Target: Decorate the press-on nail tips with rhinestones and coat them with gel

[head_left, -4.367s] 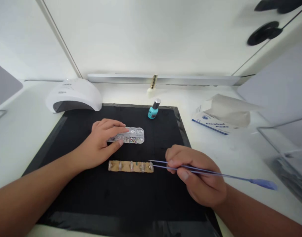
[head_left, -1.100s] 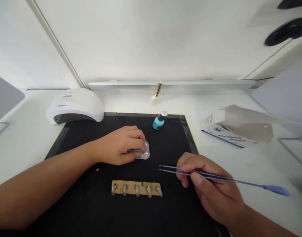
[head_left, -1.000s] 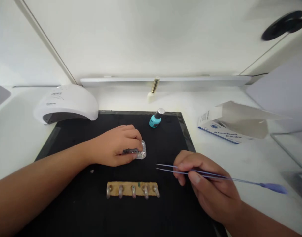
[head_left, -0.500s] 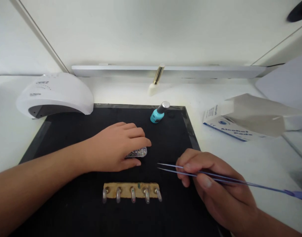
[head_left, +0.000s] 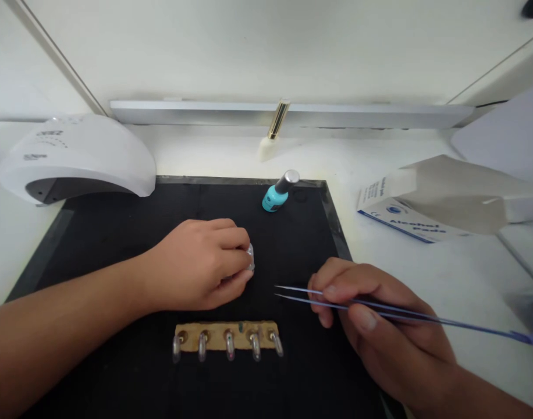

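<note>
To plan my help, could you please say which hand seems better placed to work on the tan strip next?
Probably the right hand: it holds tweezers, tips apart, near the tan strip; the left hand wraps a clear case.

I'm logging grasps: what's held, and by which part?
Right grip: blue tweezers, by their arms, behind the tips. Left grip: curled over a clear case; exact hold hidden.

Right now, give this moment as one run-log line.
left hand: covering clear case; right hand: holding tweezers, tips apart; teal bottle: on black mat

Blue tweezers (head_left: 467,326) w/ tips apart
</note>
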### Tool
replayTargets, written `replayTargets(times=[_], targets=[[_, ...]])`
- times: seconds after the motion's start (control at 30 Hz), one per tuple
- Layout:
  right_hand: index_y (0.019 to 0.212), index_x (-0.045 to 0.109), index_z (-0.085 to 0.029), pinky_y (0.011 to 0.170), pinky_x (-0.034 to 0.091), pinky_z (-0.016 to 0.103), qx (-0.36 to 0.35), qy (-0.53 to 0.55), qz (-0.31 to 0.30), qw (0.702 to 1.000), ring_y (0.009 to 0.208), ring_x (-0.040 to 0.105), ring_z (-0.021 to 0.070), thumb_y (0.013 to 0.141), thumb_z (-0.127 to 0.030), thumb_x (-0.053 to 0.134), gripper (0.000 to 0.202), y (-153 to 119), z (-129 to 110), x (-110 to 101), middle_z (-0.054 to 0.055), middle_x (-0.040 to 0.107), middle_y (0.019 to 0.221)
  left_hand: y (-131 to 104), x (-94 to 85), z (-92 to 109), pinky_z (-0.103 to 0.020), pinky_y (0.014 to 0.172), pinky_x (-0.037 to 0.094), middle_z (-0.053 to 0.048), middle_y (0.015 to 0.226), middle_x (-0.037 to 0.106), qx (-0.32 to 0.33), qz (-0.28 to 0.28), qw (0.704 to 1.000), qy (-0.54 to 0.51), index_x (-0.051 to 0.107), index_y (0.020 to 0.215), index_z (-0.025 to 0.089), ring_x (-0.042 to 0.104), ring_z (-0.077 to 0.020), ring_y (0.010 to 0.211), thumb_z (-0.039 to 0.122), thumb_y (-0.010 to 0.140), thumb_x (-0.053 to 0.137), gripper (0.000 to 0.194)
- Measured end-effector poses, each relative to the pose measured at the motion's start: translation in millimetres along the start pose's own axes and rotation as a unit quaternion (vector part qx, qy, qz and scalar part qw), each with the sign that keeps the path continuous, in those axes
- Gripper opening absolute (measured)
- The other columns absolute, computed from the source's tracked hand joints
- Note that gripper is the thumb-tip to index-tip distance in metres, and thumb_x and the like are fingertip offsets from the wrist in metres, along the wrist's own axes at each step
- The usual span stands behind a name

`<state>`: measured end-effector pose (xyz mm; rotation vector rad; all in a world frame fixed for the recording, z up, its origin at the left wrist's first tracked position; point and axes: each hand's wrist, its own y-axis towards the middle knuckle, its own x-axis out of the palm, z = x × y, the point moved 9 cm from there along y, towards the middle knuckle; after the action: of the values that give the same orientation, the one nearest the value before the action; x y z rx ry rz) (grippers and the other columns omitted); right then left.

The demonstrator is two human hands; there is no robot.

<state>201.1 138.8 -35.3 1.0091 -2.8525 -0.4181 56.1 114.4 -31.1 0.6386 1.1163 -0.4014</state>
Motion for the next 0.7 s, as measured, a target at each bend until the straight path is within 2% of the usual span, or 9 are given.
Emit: replayTargets(times=[0.1, 0.3, 0.47, 0.6, 0.7], targets=[[0.102, 0.068, -0.021, 0.056, 0.047, 0.027, 0.001, -0.002, 0.0, 1.0, 0.069, 0.058, 0.0155, 0.095, -0.027, 0.056, 0.015, 0, 0, 1, 0.005, 0.062, 0.076, 0, -1.1, -4, -0.033, 0.07, 0.053, -0.004, 0.09, 0.068, -0.016, 0.004, 0.999, -0.047, 0.073, 0.089, 0.017, 0.063, -0.0183, 0.08, 0.023, 0.092, 0.054, 0.02], [0.102, 0.069, -0.02, 0.057, 0.047, 0.027, -0.011, 0.007, 0.004, 1.0, 0.069, 0.058, 0.0156, 0.095, -0.027, 0.057, 0.015, 3, -2, 1, 0.005, 0.062, 0.075, 1, -6.8, -18, -0.029, 0.077, 0.051, -0.006, 0.092, 0.07, -0.059, 0.016, 0.986, -0.153, 0.066, 0.103, 0.012, 0.063, -0.0163, 0.086, 0.018, 0.091, 0.054, 0.018], [0.103, 0.068, -0.019, 0.058, 0.046, 0.028, -0.036, -0.014, 0.005, 0.999, 0.071, 0.058, 0.016, 0.094, -0.021, 0.055, 0.016, -1, -1, 6, 0.005, 0.061, 0.077, -1, -10.2, -28, -0.027, 0.074, 0.05, -0.005, 0.092, 0.072, -0.106, 0.031, 0.978, -0.176, 0.067, 0.1, 0.015, 0.066, -0.016, 0.084, 0.017, 0.09, 0.052, 0.018], [0.104, 0.069, -0.022, 0.061, 0.048, 0.033, -0.098, -0.079, 0.005, 0.992, 0.071, 0.059, 0.0182, 0.093, -0.026, 0.056, 0.017, -5, -27, 16, 0.006, 0.063, 0.078, 0, -8.2, -33, -0.025, 0.07, 0.048, -0.003, 0.09, 0.072, -0.135, 0.026, 0.973, -0.186, 0.067, 0.097, 0.016, 0.065, -0.0153, 0.08, 0.017, 0.088, 0.054, 0.016], [0.103, 0.07, -0.024, 0.061, 0.051, 0.036, -0.121, -0.143, -0.038, 0.982, 0.068, 0.061, 0.0196, 0.092, -0.029, 0.059, 0.017, -4, -48, 26, 0.006, 0.066, 0.078, 1, -6.4, -35, -0.027, 0.074, 0.048, -0.003, 0.089, 0.072, -0.138, 0.012, 0.973, -0.183, 0.068, 0.096, 0.016, 0.065, -0.0164, 0.082, 0.017, 0.087, 0.055, 0.015]])
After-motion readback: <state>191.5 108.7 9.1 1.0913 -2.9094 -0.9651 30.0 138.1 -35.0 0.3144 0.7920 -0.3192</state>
